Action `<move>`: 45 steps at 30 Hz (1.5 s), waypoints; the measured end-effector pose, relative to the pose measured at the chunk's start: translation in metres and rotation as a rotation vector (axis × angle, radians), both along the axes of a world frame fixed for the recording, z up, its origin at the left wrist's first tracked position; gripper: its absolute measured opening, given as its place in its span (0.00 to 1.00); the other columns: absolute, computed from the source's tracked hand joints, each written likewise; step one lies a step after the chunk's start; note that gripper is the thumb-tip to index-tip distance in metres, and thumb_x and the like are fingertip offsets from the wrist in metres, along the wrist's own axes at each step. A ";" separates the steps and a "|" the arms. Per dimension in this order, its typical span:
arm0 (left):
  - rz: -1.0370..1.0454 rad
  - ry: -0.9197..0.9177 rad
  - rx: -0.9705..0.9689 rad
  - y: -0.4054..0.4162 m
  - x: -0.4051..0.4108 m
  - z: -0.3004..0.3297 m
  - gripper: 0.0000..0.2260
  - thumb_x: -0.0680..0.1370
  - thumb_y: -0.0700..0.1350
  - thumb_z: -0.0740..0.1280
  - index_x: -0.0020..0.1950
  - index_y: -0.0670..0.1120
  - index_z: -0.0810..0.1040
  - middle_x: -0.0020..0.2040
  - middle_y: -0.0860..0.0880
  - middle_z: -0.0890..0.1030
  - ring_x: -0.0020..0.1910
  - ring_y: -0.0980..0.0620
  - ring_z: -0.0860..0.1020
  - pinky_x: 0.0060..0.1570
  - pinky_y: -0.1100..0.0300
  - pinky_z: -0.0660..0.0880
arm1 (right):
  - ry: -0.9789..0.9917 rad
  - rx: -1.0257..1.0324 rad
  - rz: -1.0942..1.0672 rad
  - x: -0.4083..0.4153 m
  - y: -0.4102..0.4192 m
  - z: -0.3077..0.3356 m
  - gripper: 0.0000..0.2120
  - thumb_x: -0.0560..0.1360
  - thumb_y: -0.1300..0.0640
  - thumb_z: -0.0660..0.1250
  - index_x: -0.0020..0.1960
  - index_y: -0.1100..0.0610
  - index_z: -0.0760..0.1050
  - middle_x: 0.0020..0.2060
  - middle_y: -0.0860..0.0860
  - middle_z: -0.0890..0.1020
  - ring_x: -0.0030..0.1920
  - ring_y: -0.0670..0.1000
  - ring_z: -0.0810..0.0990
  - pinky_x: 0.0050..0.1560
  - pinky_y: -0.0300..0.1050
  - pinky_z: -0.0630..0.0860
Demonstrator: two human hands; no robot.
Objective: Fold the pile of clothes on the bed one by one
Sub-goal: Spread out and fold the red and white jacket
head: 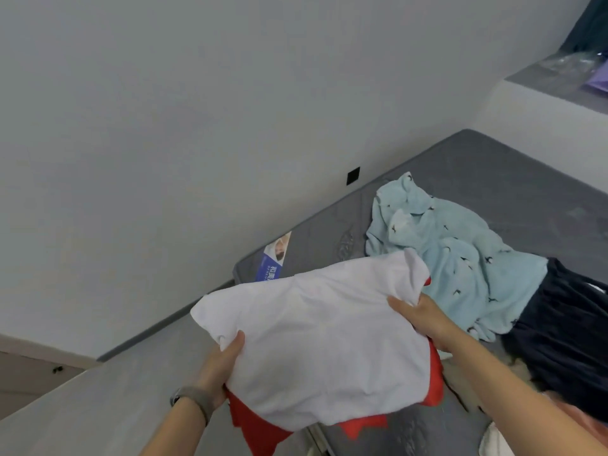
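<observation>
A folded white garment (pixel 316 340) lies on top of a red garment (pixel 256 429), both lifted above the grey mattress (pixel 493 179). My left hand (pixel 220 373) grips the stack at its near left edge, thumb on top. My right hand (pixel 424 317) grips the right edge, fingers curled under the cloth. Behind them a crumpled light blue garment with small dark prints (pixel 460 258) lies on the mattress, and a dark navy garment (pixel 559 340) lies to its right.
The mattress corner carries a blue label (pixel 274 258) next to the grey wall (pixel 197 126). A raised ledge (pixel 539 77) at top right holds plastic-wrapped items. A pale surface (pixel 98 399) runs along the bed's left side.
</observation>
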State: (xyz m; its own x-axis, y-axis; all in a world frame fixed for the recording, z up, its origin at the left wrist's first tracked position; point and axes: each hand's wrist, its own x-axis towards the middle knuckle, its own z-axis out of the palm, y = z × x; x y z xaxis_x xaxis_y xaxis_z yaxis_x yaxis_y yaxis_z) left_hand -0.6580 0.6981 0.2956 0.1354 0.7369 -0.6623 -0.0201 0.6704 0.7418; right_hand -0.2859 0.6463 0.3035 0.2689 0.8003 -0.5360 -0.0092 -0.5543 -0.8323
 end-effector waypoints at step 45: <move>-1.079 1.099 0.399 0.292 0.110 -0.284 0.32 0.79 0.57 0.58 0.78 0.53 0.46 0.78 0.43 0.41 0.77 0.41 0.44 0.75 0.46 0.45 | -0.899 -0.012 0.331 0.025 0.297 -0.296 0.29 0.81 0.52 0.57 0.78 0.58 0.53 0.78 0.58 0.50 0.78 0.57 0.46 0.76 0.49 0.44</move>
